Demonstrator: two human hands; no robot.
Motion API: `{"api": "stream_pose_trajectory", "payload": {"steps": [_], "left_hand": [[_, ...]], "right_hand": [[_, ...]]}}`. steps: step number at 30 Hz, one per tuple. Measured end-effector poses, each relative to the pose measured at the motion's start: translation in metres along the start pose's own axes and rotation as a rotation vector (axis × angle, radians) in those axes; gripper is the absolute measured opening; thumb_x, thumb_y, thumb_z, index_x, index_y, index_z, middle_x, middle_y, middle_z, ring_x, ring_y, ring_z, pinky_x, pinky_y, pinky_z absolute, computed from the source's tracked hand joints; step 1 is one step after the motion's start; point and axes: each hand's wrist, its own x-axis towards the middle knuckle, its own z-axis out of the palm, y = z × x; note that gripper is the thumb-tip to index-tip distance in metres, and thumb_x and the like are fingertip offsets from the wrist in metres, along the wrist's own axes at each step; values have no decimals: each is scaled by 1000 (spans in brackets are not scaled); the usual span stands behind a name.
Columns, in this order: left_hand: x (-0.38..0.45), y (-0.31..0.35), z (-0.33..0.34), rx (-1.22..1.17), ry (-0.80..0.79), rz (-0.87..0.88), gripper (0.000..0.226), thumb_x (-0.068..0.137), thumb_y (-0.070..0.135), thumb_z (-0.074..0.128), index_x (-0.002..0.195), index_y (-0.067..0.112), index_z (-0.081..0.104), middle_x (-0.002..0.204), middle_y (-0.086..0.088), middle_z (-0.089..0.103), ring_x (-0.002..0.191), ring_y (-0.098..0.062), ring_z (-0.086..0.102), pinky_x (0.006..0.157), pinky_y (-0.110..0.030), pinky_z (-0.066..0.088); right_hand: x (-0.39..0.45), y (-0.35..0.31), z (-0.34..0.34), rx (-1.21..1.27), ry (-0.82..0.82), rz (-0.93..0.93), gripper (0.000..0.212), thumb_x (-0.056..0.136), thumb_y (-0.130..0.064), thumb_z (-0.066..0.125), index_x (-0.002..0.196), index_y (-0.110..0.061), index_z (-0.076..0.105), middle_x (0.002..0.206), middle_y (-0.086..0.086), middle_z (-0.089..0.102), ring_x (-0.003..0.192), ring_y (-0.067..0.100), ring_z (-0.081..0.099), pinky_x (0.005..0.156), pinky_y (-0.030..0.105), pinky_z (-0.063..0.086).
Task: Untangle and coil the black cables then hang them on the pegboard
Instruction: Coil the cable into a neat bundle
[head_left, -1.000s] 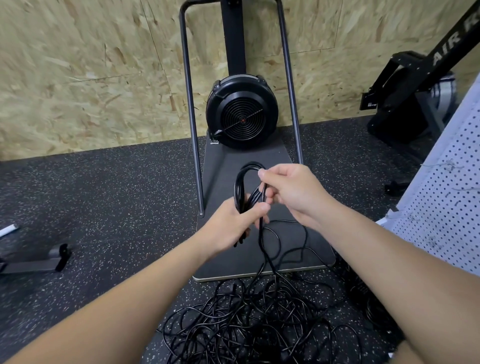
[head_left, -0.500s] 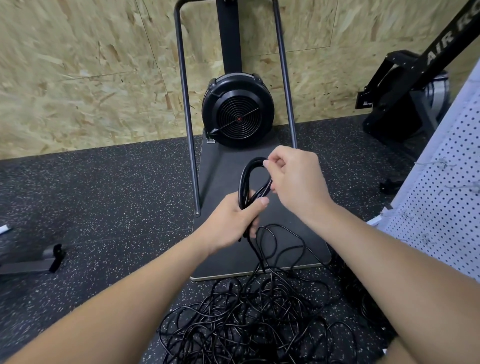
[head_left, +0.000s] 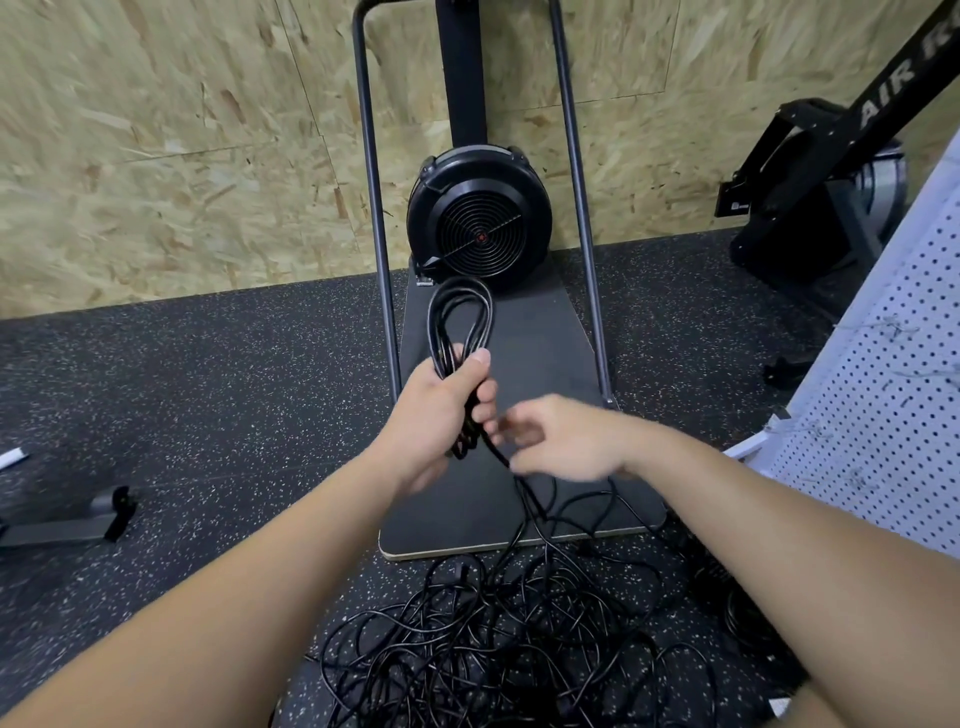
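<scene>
Floor of dark speckled rubber (head_left: 208, 395) runs under everything; landmark is the black round fan housing (head_left: 480, 218) of the exercise machine at the chipboard wall (head_left: 156, 130). Far left of the fan, a grey metal foot with black end cap (head_left: 78, 525) lies on the floor, cut off by the frame edge. Just below the fan, the left hand (head_left: 441, 410) grips a coil of glossy thin black cable (head_left: 460, 322), fingers curled tight round the gathered strands, thumb on top; several loops stand up above the fist, reaching the fan's lower rim. Below-right of the fan, the right hand (head_left: 561, 439) sits just beside the left, motion-blurred, a strand running from the coil under it; cannot tell if its fingers pinch the strand or lie loose. Well below the fan, a tangled heap of black cables (head_left: 498, 644) sprawls on the floor, partly over the machine's dark flat base board (head_left: 530, 364), bottom cut off. Far right of the fan, white perforated pegboard (head_left: 893, 395), cropped.
</scene>
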Motion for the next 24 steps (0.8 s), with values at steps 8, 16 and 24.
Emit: {"api": "stream_pose_trajectory", "payload": {"steps": [8,16,24], "left_hand": [[17,1,-44,188,250,27,23,111,29,61,92,19,53,76,-3,59,62,-21,49,53,-31,41],[2,-14,-36,357,106,-121,59,101,75,58,75,23,63,72,-11,55,62,-25,48,61,-40,39],[-10,-21,-2,166,-150,-181,19,104,41,73,93,27,67,81,2,51,69,-11,43,63,-26,43]], "right_hand": [[-10,1,-9,-77,-61,10,7,96,-32,79,99,-27,83,79,-5,75,67,5,55,74,28,44],[-13,-40,-10,479,255,-271,6,98,-11,81,103,-10,84,78,0,78,71,22,54,75,31,49],[-5,-28,-11,303,646,-2,35,79,-41,96,94,-17,76,77,3,79,66,17,72,67,36,60]]}}
